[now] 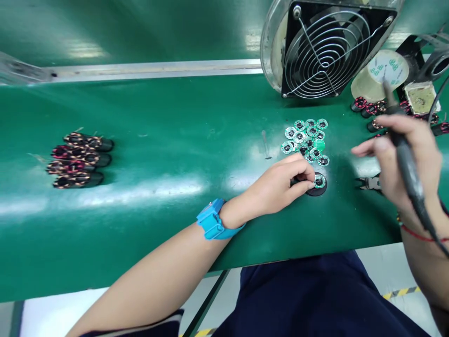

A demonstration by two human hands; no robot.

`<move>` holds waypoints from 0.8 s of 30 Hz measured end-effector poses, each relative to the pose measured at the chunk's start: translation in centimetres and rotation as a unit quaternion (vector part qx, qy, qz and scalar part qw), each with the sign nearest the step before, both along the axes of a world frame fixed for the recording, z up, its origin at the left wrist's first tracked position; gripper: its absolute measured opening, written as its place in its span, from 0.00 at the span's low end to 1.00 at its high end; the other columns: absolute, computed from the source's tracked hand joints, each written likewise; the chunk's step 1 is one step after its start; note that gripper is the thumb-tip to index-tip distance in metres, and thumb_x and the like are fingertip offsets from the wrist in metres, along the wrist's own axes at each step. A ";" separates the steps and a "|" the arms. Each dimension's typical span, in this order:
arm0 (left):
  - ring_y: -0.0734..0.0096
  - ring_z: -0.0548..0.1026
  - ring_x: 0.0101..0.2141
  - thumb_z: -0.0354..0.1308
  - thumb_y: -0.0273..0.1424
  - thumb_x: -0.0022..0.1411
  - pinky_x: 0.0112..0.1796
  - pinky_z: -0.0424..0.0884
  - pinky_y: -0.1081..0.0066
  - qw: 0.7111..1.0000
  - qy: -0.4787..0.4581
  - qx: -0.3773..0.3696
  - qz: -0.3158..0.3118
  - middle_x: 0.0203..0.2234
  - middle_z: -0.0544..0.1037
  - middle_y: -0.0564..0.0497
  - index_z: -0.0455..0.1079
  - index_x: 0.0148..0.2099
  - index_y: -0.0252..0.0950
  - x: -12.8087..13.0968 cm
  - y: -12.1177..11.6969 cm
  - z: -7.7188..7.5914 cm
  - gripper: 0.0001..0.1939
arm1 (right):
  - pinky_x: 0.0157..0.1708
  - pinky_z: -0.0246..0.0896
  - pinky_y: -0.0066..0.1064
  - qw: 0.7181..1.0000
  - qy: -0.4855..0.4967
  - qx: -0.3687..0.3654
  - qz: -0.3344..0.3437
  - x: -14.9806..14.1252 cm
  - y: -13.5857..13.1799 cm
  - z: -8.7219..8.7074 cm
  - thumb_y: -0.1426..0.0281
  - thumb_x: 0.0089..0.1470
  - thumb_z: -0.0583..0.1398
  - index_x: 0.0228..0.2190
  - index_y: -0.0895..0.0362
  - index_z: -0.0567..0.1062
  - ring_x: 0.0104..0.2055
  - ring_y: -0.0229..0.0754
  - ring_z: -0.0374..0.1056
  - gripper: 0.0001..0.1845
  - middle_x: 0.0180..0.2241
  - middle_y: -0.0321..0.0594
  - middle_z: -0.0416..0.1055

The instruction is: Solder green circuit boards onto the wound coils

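Head view: work at a green workbench (157, 140), seen from above. The left hand (291, 185), a blue wrist strap (213, 222) above it, is drawn into a narrow pinch, thumb and forefinger closing on the left edge of a ring-shaped circuit board (319, 180). This board lies over a round black base (316, 192) near the bench's front edge; a dark part within the curl of the fingers is too covered to identify. Just beyond the fingers, a cluster of similar boards (312, 143) lies flat, some overlapping.

The right hand (416, 154) is wrapped around a soldering iron (407, 164), its blurred tip directed up and away from the pinched board; a red cord (417, 234) circles the wrist. Cutting pliers (368, 183) lie on the bench, partly hidden by this hand.

Behind the boards stands a fan (324, 56) with a wire guard. To its right are a pale round container (391, 68) with a printed white top, a square tray (422, 98) with yellowish contents, and scattered wound coils (370, 110). Well apart, at far left, wound cores (79, 161) lie on their sides in close rows.
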State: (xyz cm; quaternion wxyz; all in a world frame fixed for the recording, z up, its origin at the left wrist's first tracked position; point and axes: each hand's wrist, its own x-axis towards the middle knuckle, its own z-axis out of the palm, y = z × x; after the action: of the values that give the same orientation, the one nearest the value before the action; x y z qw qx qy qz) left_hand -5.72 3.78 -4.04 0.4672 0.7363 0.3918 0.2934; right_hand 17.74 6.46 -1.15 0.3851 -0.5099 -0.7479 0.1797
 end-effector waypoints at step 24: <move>0.76 0.67 0.30 0.54 0.20 0.60 0.32 0.65 0.74 0.998 0.009 -0.028 0.062 0.28 0.70 0.53 0.68 0.31 0.34 0.6 0.0 0.3 0.07 | 0.39 0.69 0.41 0.984 -0.117 0.037 0.129 -2.3 -5.1 -2.6 0.76 0.58 0.56 0.56 0.46 0.67 0.37 0.44 0.73 0.25 0.37 0.37 0.78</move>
State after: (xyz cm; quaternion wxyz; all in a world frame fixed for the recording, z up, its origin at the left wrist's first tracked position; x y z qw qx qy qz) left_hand -5.15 3.75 -3.73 0.4653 0.6993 0.4492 0.3044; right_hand 15.45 1.40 -3.75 0.2872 -0.4118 -0.8535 0.1395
